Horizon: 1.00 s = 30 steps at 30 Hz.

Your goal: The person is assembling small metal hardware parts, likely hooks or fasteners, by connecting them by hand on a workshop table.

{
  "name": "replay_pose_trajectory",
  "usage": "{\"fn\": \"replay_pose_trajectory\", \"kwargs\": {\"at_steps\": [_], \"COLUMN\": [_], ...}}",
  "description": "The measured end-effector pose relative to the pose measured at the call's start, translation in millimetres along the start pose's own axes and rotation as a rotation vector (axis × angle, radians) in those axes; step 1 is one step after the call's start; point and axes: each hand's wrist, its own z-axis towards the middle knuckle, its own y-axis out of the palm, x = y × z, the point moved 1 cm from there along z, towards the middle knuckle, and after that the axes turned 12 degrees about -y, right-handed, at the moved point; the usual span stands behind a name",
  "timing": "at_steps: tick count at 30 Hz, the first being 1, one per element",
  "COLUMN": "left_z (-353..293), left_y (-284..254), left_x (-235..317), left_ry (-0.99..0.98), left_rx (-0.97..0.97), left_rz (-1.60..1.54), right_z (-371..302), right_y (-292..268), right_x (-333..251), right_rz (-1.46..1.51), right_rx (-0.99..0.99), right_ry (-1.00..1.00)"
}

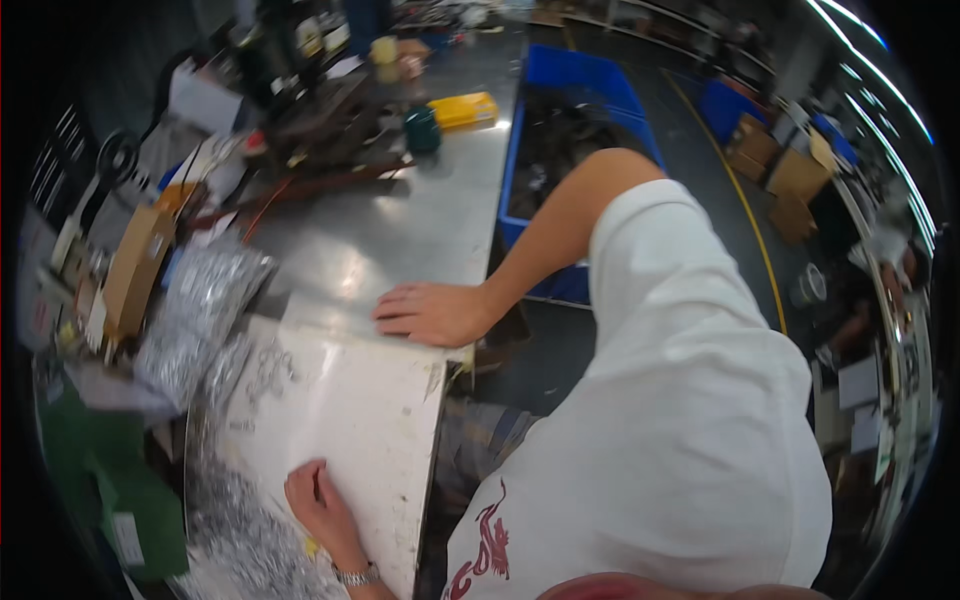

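Note:
My right hand (435,312) lies flat on the worktop, palm down with the fingers stretched to the left. It rests where the bare metal sheet (345,265) meets a white board (350,400). Close to the board's lower left, my left hand (322,508) has its fingers loosely curled; nothing shows in them, and a metal watch circles the wrist. Beside it spreads a heap of small silvery parts (240,535). A few more loose parts (265,375) are scattered farther up the board.
Clear plastic bags of silvery parts (205,300) and a cardboard box (138,270) crowd the left edge. Farther off are a dark green container (422,130) and a yellow box (465,110). A blue bin (585,68) with dark contents stands right of the table; another person (890,265) is far right.

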Motion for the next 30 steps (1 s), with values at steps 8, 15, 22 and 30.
{"fn": "replay_pose_trajectory", "kwargs": {"at_steps": [8,15,22,30], "left_z": [-282.2,-318.9,-310.4,-308.0], "left_y": [151.5,163.8,188.7,165.6], "left_x": [181.0,206.9,217.7,214.7], "left_ry": [-0.573,-0.602,-0.558,-0.607], "left_rx": [-0.121,-0.092,0.084,0.188], "left_rz": [-0.466,-0.414,-0.5,-0.455], "right_z": [-167.8,-173.1,-191.4,-196.1], "right_y": [-117.3,-105.6,-126.0,-111.4], "right_x": [-147.1,-154.4,-140.9,-152.3], "right_rz": [0.347,0.395,0.388,0.374], "right_rx": [-0.831,-0.94,-0.86,-0.836], "right_ry": [0.136,0.088,0.15,0.089]}}
